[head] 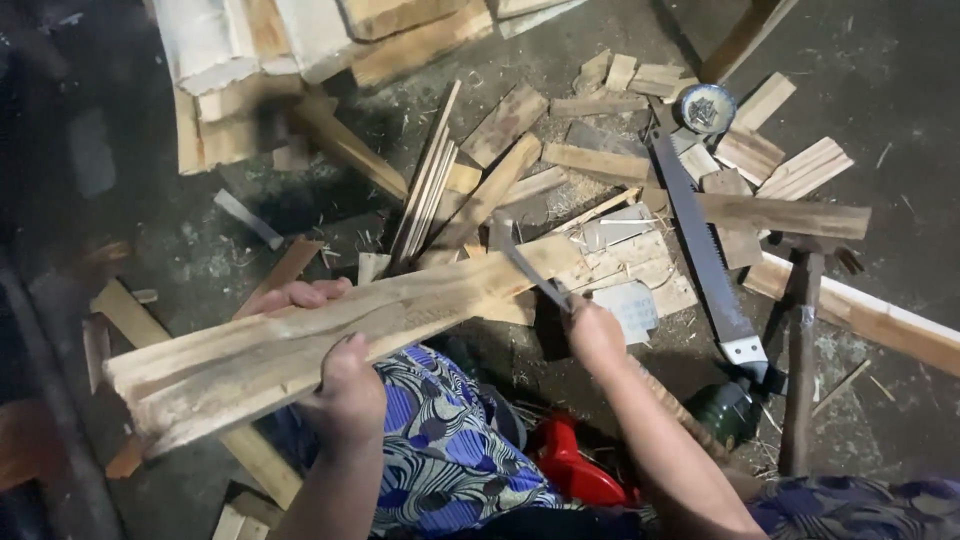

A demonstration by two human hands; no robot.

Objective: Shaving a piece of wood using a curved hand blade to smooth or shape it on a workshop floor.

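- My left hand [345, 385] grips a plank [330, 335].
- My right hand [592, 335] is closed on a blade [530, 270] that touches the plank.
- Past my right hand, a saw [705, 250] lies among scraps on the grey floor [880, 60].

Both bare forearms rise from the bottom edge of the frame. The left hand [345, 385], left of centre, is closed in a firm grip: its thumb lies over the near edge of what it holds, and the fingertips [300, 294] curl up over the far edge. The right hand [592, 332], at centre, is clenched into a fist with the knuckles turned up, its forearm slanting down toward the lower right of the frame.
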